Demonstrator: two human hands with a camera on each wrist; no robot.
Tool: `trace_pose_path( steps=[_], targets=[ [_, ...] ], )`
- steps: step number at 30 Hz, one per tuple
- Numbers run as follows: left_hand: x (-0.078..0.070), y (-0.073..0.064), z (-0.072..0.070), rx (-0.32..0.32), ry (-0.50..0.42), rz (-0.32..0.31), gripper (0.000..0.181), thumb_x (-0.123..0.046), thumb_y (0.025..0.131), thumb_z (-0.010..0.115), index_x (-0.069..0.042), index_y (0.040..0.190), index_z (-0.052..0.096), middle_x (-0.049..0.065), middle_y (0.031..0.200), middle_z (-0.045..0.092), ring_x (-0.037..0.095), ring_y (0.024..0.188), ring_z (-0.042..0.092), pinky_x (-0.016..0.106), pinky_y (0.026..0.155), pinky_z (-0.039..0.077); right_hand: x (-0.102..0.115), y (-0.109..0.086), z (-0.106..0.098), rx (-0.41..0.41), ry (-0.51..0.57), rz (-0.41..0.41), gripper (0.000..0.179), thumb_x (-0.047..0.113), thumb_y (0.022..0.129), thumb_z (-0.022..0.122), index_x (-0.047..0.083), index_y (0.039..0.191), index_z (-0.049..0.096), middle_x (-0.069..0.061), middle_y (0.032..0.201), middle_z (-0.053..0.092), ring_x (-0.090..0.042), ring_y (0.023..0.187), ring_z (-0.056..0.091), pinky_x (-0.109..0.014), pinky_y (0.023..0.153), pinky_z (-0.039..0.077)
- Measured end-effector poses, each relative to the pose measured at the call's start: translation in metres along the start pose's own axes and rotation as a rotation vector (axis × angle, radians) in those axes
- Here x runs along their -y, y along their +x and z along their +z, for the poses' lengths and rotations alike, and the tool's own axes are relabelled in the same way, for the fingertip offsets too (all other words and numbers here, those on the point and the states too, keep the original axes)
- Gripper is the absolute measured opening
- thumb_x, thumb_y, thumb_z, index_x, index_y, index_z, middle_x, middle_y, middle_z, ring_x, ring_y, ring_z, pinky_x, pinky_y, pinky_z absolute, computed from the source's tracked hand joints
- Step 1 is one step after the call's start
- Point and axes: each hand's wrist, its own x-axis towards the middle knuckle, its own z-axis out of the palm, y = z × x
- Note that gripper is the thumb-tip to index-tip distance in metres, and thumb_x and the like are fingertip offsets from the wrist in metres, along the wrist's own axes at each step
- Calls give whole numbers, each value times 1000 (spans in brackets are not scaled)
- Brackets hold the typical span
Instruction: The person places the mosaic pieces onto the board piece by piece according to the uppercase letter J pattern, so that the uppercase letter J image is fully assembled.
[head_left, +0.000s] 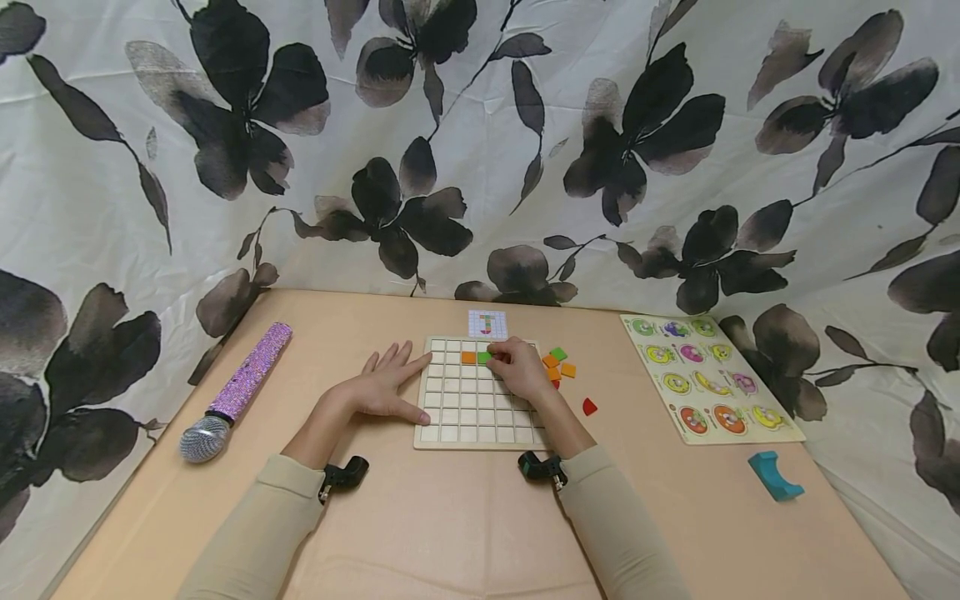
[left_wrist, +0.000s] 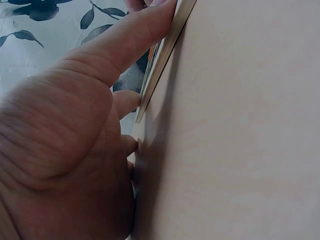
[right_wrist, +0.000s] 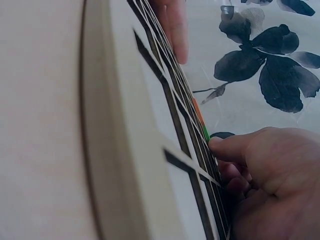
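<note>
A wooden grid board (head_left: pixel 480 444) with square cells lies on the table, an orange square tile (head_left: pixel 468 358) and a green square tile (head_left: pixel 483 358) side by side in an upper row. My right hand (head_left: pixel 519 368) reaches over the board's upper right part, thumb and curled fingers pinching at the green tile. In the right wrist view the thumb tip meets the end of the green tile (right_wrist: pixel 206 133); the other fingertips are partly hidden. My left hand (head_left: pixel 382 385) is spread flat at the board's left side. Its thumb (left_wrist: pixel 145 30) rests on the board's edge.
Behind the board lies a small pattern card (head_left: pixel 487 323). Several loose orange, green and red pieces (head_left: pixel 552 374) lie right of my right hand. Farther right are a fruit-picture board (head_left: pixel 708 379) and a teal curved block (head_left: pixel 776 477). A glittery microphone (head_left: pixel 236 392) lies left.
</note>
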Motion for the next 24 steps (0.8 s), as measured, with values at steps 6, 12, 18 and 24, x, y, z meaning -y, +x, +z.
trace_pose_path(
  steps=[6, 12, 18, 24],
  targets=[
    [1, 1, 1, -3, 26, -10, 120, -66, 77, 82, -21, 169, 18, 23, 174, -6, 45, 161, -11, 67, 125, -8, 2, -1, -2, -37, 63, 11, 25, 9, 97, 73, 1, 121, 75, -10, 97, 64, -22, 85, 55, -27, 73, 45],
    [1, 0, 0, -1, 25, -2, 120, -65, 77, 82, -19, 168, 19, 25, 174, -5, 46, 160, -11, 68, 125, -8, 9, -2, -9, -110, 156, -5, 23, 9, 99, 71, -1, 120, 75, -12, 96, 66, -22, 82, 55, -27, 70, 45],
    [1, 0, 0, -2, 17, 5, 121, -64, 77, 83, -18, 168, 19, 26, 173, -5, 47, 160, -11, 68, 125, -9, 19, -5, -22, -107, 154, -35, 27, 11, 99, 71, 0, 124, 73, -12, 98, 67, -21, 81, 55, -24, 66, 44],
    [2, -1, 0, -5, -29, 25, 125, -69, 73, 83, -19, 168, 20, 28, 173, -7, 48, 159, -13, 69, 123, -12, 25, -6, -34, -115, 126, -103, 26, 9, 98, 72, 2, 123, 74, -15, 102, 67, -22, 82, 59, -23, 68, 48]
  ],
)
